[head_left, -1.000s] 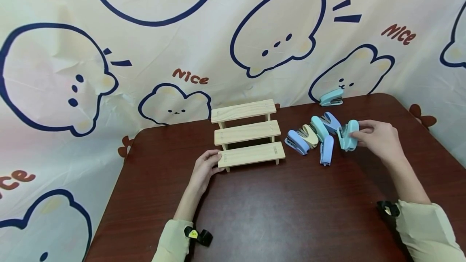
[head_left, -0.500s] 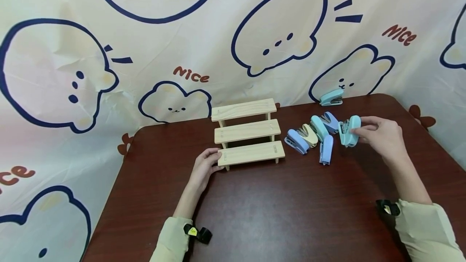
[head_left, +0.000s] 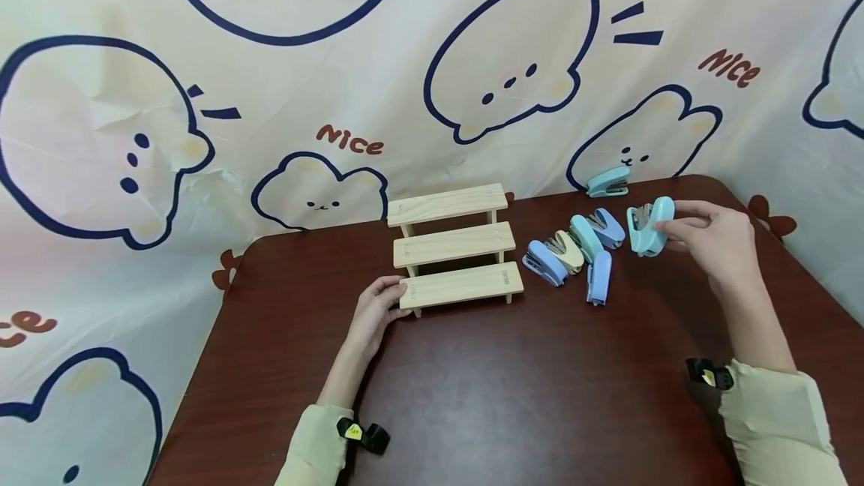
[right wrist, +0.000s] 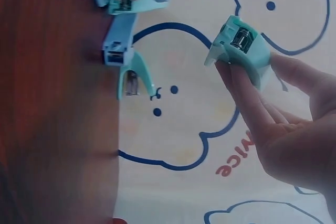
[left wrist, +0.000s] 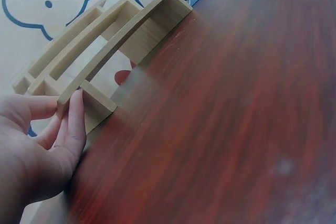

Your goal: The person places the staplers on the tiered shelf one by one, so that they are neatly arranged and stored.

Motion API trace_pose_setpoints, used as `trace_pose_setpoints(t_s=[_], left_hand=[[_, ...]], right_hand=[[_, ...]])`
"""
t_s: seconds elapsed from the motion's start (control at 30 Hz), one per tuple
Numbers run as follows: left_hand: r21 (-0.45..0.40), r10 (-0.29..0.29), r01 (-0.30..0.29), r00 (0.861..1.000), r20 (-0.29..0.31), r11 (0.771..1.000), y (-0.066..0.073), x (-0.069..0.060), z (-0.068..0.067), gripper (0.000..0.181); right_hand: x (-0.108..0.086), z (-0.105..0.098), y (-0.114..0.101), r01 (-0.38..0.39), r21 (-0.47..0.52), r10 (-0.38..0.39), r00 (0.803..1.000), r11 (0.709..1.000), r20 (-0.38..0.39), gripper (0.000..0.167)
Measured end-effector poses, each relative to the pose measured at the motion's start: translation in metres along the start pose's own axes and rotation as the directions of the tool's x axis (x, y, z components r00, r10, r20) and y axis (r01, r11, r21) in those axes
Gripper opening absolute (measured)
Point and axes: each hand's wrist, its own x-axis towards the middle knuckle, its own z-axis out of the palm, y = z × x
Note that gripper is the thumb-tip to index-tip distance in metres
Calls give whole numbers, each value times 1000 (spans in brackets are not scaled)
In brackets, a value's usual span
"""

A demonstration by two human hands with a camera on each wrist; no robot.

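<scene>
Right hand (head_left: 722, 242) has the mint stapler (head_left: 653, 227), thumb on one side, fingers on the other, and it's up off the table (head_left: 499, 396)! The right wrist view shows it well apart from the dark wood, metal visible inside one end. Across to the left hand (head_left: 373, 315): it pinches the left end of the rack's (head_left: 459, 287) lowest board, thumb on top, fingers underneath. That rack stands upright, three pale wooden steps rising toward the printed cloth (head_left: 405, 88). Between rack and mint stapler sits a tight bunch: the near blue stapler (head_left: 545, 263) closest to the rack, the yellow stapler (head_left: 568, 251) right beside it, then the teal stapler (head_left: 586, 235), with the front blue stapler (head_left: 599, 277) on this side and the rear blue stapler (head_left: 607, 228) behind. Farther back, one lone stapler (head_left: 609, 182) at the table's far edge, by the cloth. Black straps (head_left: 363, 436) at both cream sleeves (head_left: 317, 437).
</scene>
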Motion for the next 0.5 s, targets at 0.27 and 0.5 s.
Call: trace_pose_setpoints(t_s=[0.27,0.5], left_hand=[[29,-2,2,1000,-5,1000,2,0,-2,33],[24,-5,5,1000,5,1000,2,-1,1,34]], right_hand=[[-4,-6,-10,-29,127,36,998,992,-49,57],[-2,-2,-22,-19,148,34,994,989,-100,59]])
